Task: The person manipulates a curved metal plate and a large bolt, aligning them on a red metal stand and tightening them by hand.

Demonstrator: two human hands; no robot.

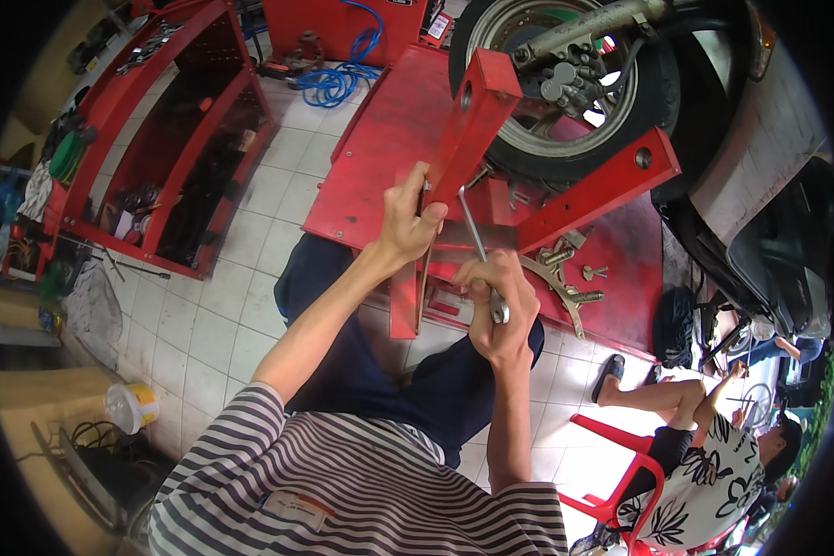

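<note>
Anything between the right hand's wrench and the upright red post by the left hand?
Nothing visible does. The right hand holds the wrench, its upper end close beside the red post; whether they touch is unclear. The left hand is at the post's other side.

head fisheye | looks down | near left hand (406, 221), right hand (507, 306)

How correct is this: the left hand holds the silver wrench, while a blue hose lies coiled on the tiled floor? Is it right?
Not quite: in the head view, the silver wrench is in the right hand, not the left hand. The blue hose does lie coiled on the tiled floor.
</note>
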